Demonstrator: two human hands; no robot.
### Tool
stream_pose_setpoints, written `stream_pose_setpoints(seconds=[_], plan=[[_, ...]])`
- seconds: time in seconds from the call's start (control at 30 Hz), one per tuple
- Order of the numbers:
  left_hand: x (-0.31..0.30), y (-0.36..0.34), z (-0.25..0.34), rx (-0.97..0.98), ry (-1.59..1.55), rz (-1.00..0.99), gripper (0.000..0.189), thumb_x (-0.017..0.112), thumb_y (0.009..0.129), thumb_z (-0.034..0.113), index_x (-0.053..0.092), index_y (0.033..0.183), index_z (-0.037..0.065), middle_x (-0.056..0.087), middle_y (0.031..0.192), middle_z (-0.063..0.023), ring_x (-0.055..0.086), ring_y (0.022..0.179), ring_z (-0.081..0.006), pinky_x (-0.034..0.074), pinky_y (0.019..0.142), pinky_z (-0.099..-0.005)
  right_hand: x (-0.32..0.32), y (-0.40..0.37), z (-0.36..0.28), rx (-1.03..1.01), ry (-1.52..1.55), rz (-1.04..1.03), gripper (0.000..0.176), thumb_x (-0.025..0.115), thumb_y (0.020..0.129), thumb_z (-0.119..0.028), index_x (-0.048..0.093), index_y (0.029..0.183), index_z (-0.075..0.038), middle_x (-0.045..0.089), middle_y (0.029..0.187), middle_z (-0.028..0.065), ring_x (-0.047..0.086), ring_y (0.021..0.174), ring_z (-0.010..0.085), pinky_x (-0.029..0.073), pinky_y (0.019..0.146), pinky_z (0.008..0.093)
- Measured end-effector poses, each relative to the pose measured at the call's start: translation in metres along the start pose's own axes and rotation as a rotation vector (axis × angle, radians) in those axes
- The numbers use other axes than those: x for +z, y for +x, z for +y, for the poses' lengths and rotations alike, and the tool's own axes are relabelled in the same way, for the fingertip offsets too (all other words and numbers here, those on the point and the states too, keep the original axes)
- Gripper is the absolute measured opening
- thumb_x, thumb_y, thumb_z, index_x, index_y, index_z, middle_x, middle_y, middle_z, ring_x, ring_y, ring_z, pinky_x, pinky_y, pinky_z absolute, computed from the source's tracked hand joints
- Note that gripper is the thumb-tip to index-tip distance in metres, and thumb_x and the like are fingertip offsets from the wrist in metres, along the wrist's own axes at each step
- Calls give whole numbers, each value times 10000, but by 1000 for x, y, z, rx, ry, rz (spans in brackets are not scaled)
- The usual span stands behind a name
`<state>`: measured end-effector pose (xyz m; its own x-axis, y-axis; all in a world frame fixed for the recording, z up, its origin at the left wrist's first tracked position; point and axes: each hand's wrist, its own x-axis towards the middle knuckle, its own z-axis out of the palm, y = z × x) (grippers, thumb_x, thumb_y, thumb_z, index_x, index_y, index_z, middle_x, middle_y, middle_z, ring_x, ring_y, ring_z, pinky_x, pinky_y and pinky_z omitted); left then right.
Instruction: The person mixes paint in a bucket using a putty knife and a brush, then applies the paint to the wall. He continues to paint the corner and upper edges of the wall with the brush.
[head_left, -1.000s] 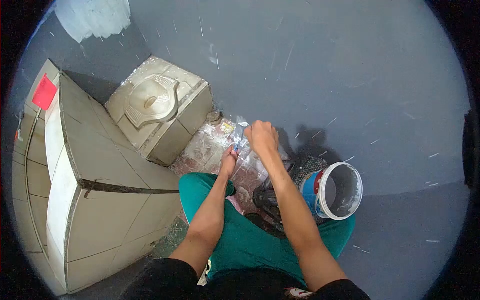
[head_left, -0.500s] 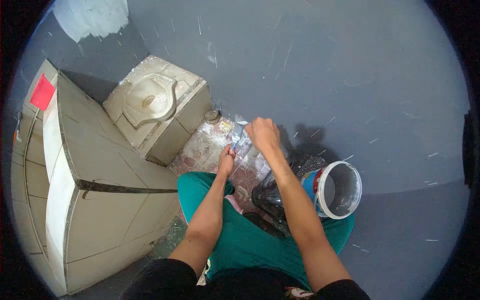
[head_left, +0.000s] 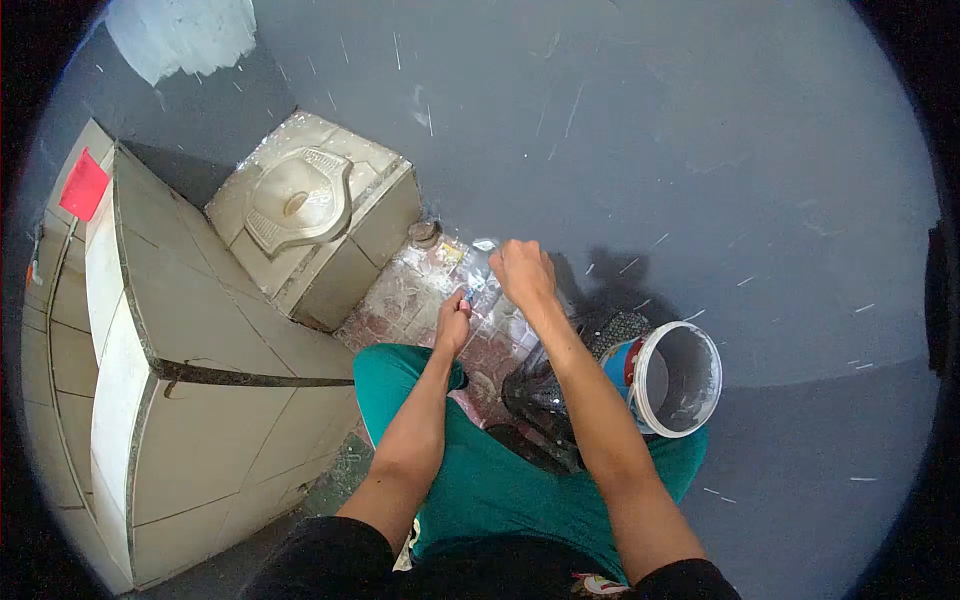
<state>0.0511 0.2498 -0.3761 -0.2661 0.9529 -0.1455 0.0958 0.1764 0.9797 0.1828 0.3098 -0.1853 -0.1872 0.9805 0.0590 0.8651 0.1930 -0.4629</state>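
My left hand (head_left: 453, 322) is closed around the handle of a small tool with a blue part (head_left: 468, 294), held over the tiled floor. To its upper right, my right hand (head_left: 524, 272) is curled shut; what it grips, if anything, is too small to make out. A clear or pale sheet-like piece shows faintly between the two hands, its outline hard to tell from the floor. Beyond them, a whitish piece (head_left: 485, 244) lies near the wall's foot. The hands are apart.
A squat toilet (head_left: 298, 200) stands on a tiled block at the upper left. A white-rimmed paint bucket (head_left: 643, 380) is right of my right forearm, beside a dark mesh-like object (head_left: 622, 332). A pink item (head_left: 85, 185) rests on the tiled partition (head_left: 215, 450). The grey wall (head_left: 760, 200) rises ahead.
My right hand has shifted very slightly down and left. The shiny, pale blade-like shape seen between the hands earlier now shows less clearly. My left hand is nearly unmoved.
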Motion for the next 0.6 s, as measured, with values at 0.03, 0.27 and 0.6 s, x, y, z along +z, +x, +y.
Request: stream_pose_setpoints(seconds=[0.03,0.27,0.6], plan=[[3,4,-12,30,32,21,228,482,944,80,647,1079,-2,608,839,-91,523,784,-213,440,779,-325,4,0,1,-2,-7,-4,319,628,883,-266,715,844,39,670,830,310,681,834,480,553,754,541],[0,5,-11,25,167,-45,196,488,951,138,603,994,-15,637,908,-186,579,838,-304,461,794,-405,5,7,-3,95,30,1,316,593,883,-255,735,926,24,689,905,307,691,891,471,556,785,533],[9,15,-39,24,65,-17,260,501,1019,248,547,1033,-8,663,851,-154,623,718,-251,493,696,-383,34,-22,29,217,240,234,388,475,1000,-354,698,1014,-37,672,890,310,657,882,500,521,765,551]])
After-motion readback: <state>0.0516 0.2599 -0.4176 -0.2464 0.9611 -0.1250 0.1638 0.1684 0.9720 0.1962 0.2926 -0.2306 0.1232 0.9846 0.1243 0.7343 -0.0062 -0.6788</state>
